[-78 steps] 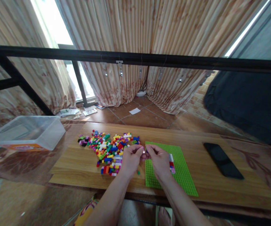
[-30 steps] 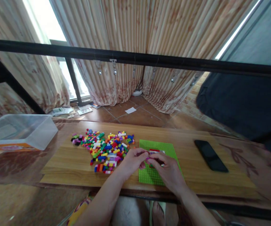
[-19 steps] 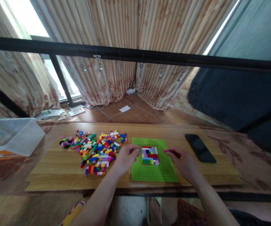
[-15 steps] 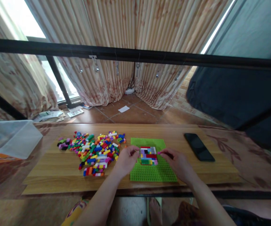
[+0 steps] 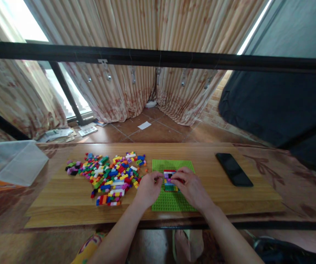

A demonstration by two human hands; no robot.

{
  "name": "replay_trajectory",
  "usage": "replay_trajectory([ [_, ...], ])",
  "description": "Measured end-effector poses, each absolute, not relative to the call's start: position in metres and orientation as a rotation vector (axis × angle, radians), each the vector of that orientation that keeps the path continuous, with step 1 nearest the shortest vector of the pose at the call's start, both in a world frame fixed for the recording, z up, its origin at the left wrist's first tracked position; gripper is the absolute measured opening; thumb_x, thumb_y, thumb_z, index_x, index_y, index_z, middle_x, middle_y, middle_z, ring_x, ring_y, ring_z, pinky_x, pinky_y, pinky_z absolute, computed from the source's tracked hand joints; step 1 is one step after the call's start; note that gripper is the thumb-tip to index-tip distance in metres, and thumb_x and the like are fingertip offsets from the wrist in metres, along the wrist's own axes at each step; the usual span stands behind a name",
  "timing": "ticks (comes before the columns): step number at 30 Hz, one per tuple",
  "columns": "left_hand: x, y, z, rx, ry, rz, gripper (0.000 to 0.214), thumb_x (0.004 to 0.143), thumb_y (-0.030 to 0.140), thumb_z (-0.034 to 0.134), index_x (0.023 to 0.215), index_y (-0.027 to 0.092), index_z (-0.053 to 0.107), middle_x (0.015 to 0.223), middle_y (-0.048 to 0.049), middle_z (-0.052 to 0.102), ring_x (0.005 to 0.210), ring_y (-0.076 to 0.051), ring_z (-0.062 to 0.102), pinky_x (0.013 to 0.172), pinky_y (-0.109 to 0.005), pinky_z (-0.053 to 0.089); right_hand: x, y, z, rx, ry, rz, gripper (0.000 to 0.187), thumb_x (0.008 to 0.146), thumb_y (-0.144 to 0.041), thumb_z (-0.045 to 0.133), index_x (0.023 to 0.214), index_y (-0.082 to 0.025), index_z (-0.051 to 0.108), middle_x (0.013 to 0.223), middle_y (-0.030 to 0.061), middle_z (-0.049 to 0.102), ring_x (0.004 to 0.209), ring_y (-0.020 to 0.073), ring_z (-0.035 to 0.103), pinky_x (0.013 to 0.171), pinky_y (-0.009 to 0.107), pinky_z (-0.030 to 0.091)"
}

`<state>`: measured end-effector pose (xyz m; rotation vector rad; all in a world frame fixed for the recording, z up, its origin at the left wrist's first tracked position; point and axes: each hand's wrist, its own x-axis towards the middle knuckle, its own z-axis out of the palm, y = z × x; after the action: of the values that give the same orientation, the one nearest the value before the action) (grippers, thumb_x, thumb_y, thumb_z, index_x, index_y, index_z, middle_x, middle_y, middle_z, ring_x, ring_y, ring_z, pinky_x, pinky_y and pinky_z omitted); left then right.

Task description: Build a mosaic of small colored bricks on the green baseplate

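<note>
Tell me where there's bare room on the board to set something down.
The wooden board shows bare between the green baseplate and the phone, beyond the right forearm, and at the front left, nearer than the loose bricks. It's crowded at those bricks and mid-baseplate, where the right hand partly covers the assembled bricks, the left hand alongside.

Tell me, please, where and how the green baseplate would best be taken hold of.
Probably pinched at its bare near edge, coming from the person's side: the green baseplate lies flat, and the brick build sits farther in.
</note>
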<state>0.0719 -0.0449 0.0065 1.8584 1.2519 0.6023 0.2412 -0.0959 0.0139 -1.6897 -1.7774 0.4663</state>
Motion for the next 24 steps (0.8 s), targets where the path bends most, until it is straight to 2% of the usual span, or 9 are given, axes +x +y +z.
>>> replay_trajectory([
  [7, 0.075, -0.046, 0.001, 1.895, 1.226, 0.593, 0.028, 0.085, 0.018, 0.046, 0.088, 0.018, 0.074, 0.090, -0.0049, 0.074, 0.083, -0.017, 0.065, 0.076, -0.025, 0.046, 0.236, -0.090, 0.010, -1.730, -1.774, 0.408, 0.011, 0.083, -0.029, 0.064, 0.079, -0.025, 0.074, 0.091, 0.0036, 0.060, 0.088, 0.0184, 0.056, 0.080, 0.033, 0.043],
  [18, 0.077, -0.049, 0.008, 1.932, 1.304, 0.534, 0.029, 0.085, 0.019, 0.044, 0.070, 0.016, 0.069, 0.066, -0.0029, 0.065, 0.065, -0.013, 0.057, 0.061, -0.022, 0.035, 0.233, -0.086, 0.003, -1.748, -1.717, 0.365, 0.009, 0.080, -0.026, 0.067, 0.072, -0.024, 0.072, 0.087, 0.0027, 0.060, 0.086, 0.0185, 0.056, 0.077, 0.032, 0.043],
  [24, 0.078, -0.049, 0.008, 1.943, 1.311, 0.539, 0.031, 0.086, 0.022, 0.045, 0.067, 0.015, 0.068, 0.061, -0.0020, 0.061, 0.062, -0.012, 0.053, 0.057, -0.022, 0.030, 0.230, -0.087, 0.006, -1.771, -1.739, 0.347, 0.010, 0.081, -0.025, 0.066, 0.072, -0.024, 0.072, 0.087, 0.0029, 0.060, 0.086, 0.0187, 0.055, 0.079, 0.033, 0.043],
])
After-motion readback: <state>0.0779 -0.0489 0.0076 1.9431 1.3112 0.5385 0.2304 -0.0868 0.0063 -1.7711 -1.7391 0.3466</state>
